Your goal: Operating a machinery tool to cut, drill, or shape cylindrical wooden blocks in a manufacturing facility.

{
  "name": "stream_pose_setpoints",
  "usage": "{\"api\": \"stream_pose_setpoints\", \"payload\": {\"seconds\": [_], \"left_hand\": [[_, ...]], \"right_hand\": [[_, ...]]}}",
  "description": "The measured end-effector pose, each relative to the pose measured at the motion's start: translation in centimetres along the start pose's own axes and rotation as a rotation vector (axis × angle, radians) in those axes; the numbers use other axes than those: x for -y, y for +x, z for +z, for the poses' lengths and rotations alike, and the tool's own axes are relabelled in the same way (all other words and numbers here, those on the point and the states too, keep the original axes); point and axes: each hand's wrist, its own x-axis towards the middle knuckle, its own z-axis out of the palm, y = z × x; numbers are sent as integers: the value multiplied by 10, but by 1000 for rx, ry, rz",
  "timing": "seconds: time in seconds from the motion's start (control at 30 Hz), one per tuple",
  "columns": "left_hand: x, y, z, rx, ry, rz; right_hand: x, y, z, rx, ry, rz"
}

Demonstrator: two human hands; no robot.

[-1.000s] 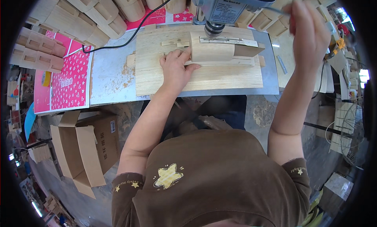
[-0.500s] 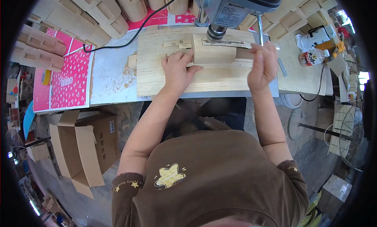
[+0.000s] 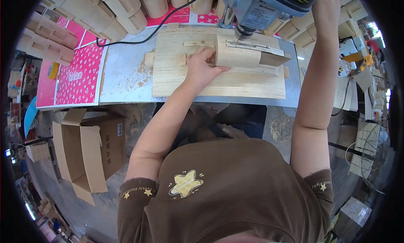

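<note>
Two bare hands worked at a drill press [image 3: 261,7] on a grey metal tabletop [image 3: 122,77], seen from above. A flat, pale base board [image 3: 219,81] of planks lay across the middle of the tabletop, its grain running left to right. On it, toward the far edge and directly under the drill chuck, sat a smooth, curved wooden block [image 3: 237,55] with a slotted strip along its top and a darker angled end on its right.

The left hand [image 3: 202,68] lay open, palm down on the base board, fingertips pressed against the block's left side, bracing rather than clasping it. The right hand [image 3: 326,5] was raised beside the drill head at the far right; whether it gripped anything could not be told, as the picture's rim cut it off.

Half a second earlier the right hand had rested on the board at the block's right end; it had since lifted to the machine, while the left hand stayed put.

A black cable [image 3: 147,37] curled across the far left of the tabletop. Pink heart-patterned sheets [image 3: 78,72] covered the left edge, with stacked notched wooden parts [image 3: 113,11] along the far edge. An open cardboard box [image 3: 90,148] stood on the floor below.
</note>
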Motion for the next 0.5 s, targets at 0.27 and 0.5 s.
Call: {"api": "stream_pose_setpoints", "payload": {"seconds": [0.27,0.5], "left_hand": [[-1,0,-7,-3,-91,69],[10,-41,-94,-76,-54,74]], "right_hand": [[-23,-161,-30,806,-225,167],[-15,-175,-37,741,-279,133]]}}
